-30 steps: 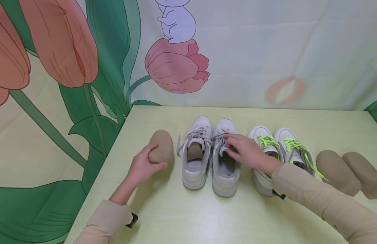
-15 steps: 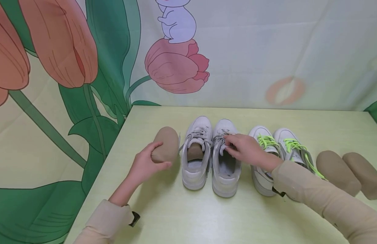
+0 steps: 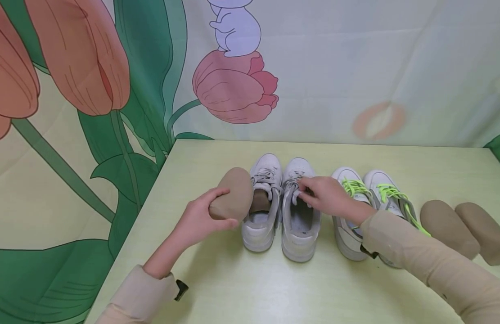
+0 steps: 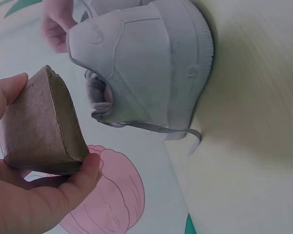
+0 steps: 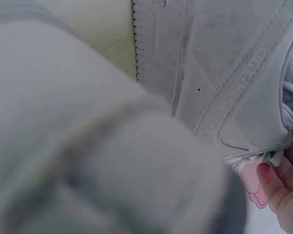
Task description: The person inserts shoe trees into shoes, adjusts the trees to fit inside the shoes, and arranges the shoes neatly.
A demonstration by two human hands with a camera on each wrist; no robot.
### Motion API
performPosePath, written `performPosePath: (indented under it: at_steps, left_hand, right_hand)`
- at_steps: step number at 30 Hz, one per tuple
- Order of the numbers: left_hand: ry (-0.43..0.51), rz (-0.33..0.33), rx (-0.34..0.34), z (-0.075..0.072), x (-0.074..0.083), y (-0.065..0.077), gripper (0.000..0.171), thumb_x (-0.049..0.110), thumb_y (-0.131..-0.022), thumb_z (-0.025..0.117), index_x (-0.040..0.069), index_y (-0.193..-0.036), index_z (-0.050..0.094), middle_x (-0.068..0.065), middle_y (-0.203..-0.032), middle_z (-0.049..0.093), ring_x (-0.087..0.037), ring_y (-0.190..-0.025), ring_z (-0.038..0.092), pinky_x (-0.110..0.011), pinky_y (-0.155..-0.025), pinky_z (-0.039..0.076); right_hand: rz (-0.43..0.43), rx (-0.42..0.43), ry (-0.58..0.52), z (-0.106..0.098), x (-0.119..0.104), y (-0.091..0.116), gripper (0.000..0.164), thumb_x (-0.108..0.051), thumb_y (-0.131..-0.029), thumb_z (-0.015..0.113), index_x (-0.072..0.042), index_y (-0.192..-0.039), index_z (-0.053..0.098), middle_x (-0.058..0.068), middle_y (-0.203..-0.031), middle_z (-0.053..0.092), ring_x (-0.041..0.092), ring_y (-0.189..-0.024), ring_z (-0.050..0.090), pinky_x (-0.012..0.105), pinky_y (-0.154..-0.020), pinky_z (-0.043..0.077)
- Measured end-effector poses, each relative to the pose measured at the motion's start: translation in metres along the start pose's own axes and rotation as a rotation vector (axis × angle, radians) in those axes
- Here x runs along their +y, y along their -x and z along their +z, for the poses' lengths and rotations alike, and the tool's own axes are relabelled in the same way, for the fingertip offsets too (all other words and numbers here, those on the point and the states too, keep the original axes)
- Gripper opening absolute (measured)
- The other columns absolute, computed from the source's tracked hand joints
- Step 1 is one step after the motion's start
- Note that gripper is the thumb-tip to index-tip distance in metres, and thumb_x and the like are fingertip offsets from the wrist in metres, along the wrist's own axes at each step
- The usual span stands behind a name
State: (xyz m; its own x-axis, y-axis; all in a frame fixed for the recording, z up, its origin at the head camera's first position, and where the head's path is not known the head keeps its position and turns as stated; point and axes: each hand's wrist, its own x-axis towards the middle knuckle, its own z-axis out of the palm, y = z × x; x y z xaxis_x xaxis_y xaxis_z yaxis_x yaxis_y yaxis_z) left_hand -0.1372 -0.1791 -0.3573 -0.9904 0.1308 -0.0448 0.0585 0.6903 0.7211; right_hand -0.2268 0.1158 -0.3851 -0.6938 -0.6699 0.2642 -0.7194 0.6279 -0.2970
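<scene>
My left hand (image 3: 199, 220) holds a brown moulded shoe insert (image 3: 233, 193), thumb and fingers on either side of its blunt end. It is raised above the table, and its rounded end overlaps the left grey-white sneaker (image 3: 261, 238). Another brown insert (image 3: 259, 203) sits inside that sneaker. In the left wrist view, the blunt end of the held insert (image 4: 34, 122) faces the camera. My right hand (image 3: 328, 195) pinches the tongue of the right grey-white sneaker (image 3: 300, 247), whose opening shows dark inside. The right wrist view shows those fingers (image 5: 273, 183) at the tongue's edge.
To the right stand two white sneakers (image 3: 348, 240) with neon-green laces, partly behind my right forearm. Beyond them two brown inserts (image 3: 448, 227) lie side by side. A loose grey lace (image 4: 161, 129) hangs from the left sneaker. A tulip-printed cloth (image 3: 322, 67) hangs behind the table (image 3: 250, 288).
My left hand has carried the insert rightward, from beside the left sneaker to over its edge, tilting it to the right. The right hand stays at the tongue.
</scene>
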Motion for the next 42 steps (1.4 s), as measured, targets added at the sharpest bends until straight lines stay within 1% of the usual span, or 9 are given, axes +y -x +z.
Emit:
performPosePath:
  at_steps: [6, 11, 16, 26, 30, 33, 38, 42]
  left_hand:
    - [0.006, 0.035, -0.029, -0.001, 0.010, 0.003, 0.071, 0.031, -0.065, 0.076, 0.020, -0.127, 0.045, -0.002, -0.134, 0.044, -0.024, -0.121, 0.042, -0.043, -0.092, 0.040]
    - [0.009, 0.048, -0.049, 0.000, 0.016, 0.006, 0.070, 0.032, -0.064, 0.077, 0.021, -0.126, 0.047, 0.000, -0.133, 0.045, -0.022, -0.120, 0.043, -0.042, -0.092, 0.040]
    - [0.023, 0.074, -0.083, 0.001, 0.021, 0.008, 0.069, 0.031, -0.064, 0.077, 0.021, -0.125, 0.048, 0.001, -0.130, 0.047, -0.021, -0.117, 0.046, -0.041, -0.091, 0.041]
    - [0.027, 0.100, -0.165, 0.003, 0.034, 0.011, 0.068, 0.029, -0.063, 0.078, 0.023, -0.124, 0.049, 0.000, -0.132, 0.046, -0.019, -0.120, 0.043, -0.040, -0.095, 0.038]
    - [0.032, 0.121, -0.197, 0.004, 0.038, 0.011, 0.067, 0.029, -0.063, 0.077, 0.023, -0.124, 0.049, 0.000, -0.132, 0.046, -0.018, -0.121, 0.042, -0.040, -0.096, 0.037]
    - [0.035, 0.142, -0.215, 0.006, 0.039, 0.011, 0.066, 0.029, -0.064, 0.077, 0.023, -0.123, 0.049, 0.000, -0.132, 0.045, -0.017, -0.120, 0.043, -0.038, -0.094, 0.038]
    - [0.029, 0.164, -0.243, 0.008, 0.043, 0.011, 0.065, 0.028, -0.063, 0.077, 0.025, -0.122, 0.050, 0.002, -0.129, 0.048, -0.015, -0.111, 0.047, -0.034, -0.087, 0.041]
    - [0.026, 0.189, -0.275, 0.010, 0.047, 0.012, 0.064, 0.029, -0.064, 0.076, 0.025, -0.122, 0.050, 0.001, -0.126, 0.050, -0.016, -0.108, 0.048, -0.034, -0.086, 0.041]
  right_hand:
    - [0.010, -0.010, -0.001, -0.001, 0.000, -0.001, 0.009, -0.015, -0.081, 0.061, -0.012, -0.077, 0.053, -0.005, -0.060, 0.054, 0.007, -0.053, 0.045, 0.025, -0.051, 0.037]
    - [0.009, -0.008, -0.003, -0.001, 0.000, -0.001, 0.010, -0.015, -0.081, 0.061, -0.012, -0.076, 0.052, -0.005, -0.059, 0.052, 0.007, -0.051, 0.042, 0.024, -0.050, 0.035]
    - [0.008, -0.005, -0.004, -0.003, 0.000, -0.002, 0.011, -0.016, -0.081, 0.061, -0.012, -0.076, 0.052, -0.005, -0.057, 0.051, 0.007, -0.050, 0.042, 0.025, -0.049, 0.034]
    - [0.024, -0.014, -0.002, -0.004, 0.000, -0.003, 0.011, -0.017, -0.081, 0.060, -0.012, -0.076, 0.052, -0.006, -0.055, 0.051, 0.008, -0.050, 0.043, 0.025, -0.049, 0.035]
    - [0.032, -0.023, 0.000, -0.003, 0.001, -0.004, 0.010, -0.017, -0.082, 0.059, -0.012, -0.077, 0.052, -0.006, -0.056, 0.051, 0.008, -0.050, 0.042, 0.025, -0.050, 0.035]
    - [0.038, -0.028, -0.001, -0.003, 0.002, -0.004, 0.010, -0.018, -0.082, 0.059, -0.012, -0.077, 0.053, -0.005, -0.057, 0.051, 0.008, -0.051, 0.042, 0.026, -0.050, 0.035]
    - [0.049, -0.031, -0.002, -0.003, 0.002, -0.005, 0.009, -0.018, -0.081, 0.060, -0.012, -0.077, 0.054, -0.005, -0.056, 0.052, 0.009, -0.050, 0.043, 0.026, -0.050, 0.035]
    - [0.057, -0.034, 0.001, -0.003, 0.002, -0.006, 0.010, -0.018, -0.080, 0.060, -0.012, -0.077, 0.054, -0.005, -0.055, 0.051, 0.009, -0.050, 0.042, 0.025, -0.049, 0.034]
